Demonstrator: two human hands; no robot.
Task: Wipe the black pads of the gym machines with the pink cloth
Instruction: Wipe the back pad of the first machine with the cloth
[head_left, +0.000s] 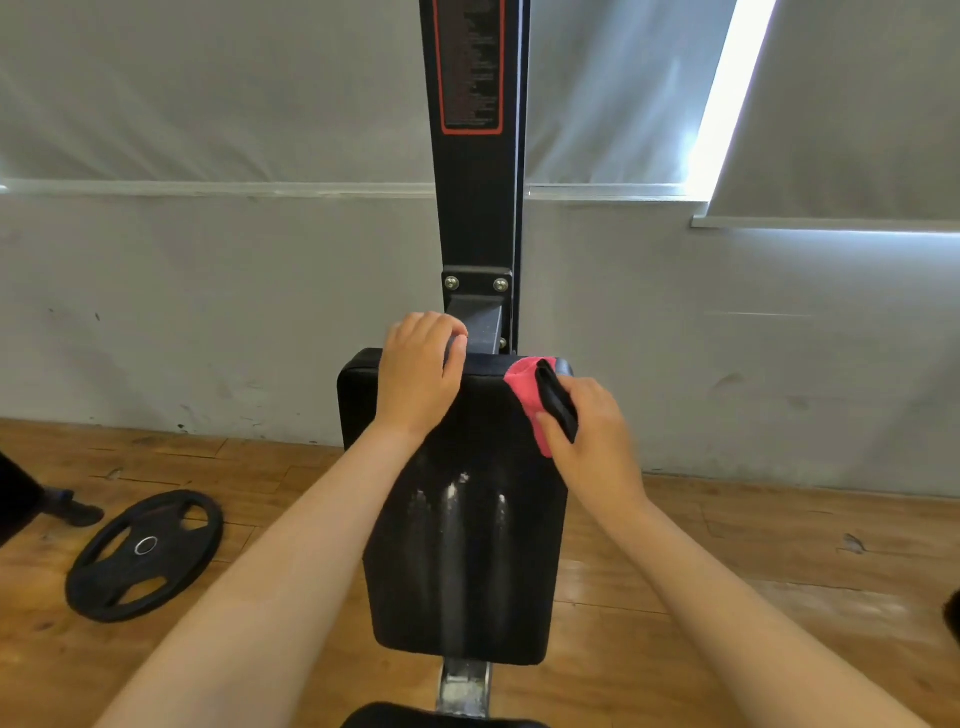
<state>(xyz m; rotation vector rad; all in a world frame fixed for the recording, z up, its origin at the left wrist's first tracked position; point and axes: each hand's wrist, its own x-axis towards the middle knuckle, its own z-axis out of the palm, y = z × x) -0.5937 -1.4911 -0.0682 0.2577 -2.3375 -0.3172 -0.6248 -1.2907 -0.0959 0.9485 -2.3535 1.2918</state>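
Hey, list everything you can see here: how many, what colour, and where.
black pad: one, black, centre, mounted in front of the post, pale streaks on it
pink cloth: one, pink, at the pad's upper right corner
upright post: one, black, behind the pad
weight plate: one, black, flat on the floor, left
floor: one, brown wood
shoe: one, dark, far left edge
black strap: one, black, across the right hand
left hand: one, grips the pad's top edge
right hand: one, holds the cloth against the pad
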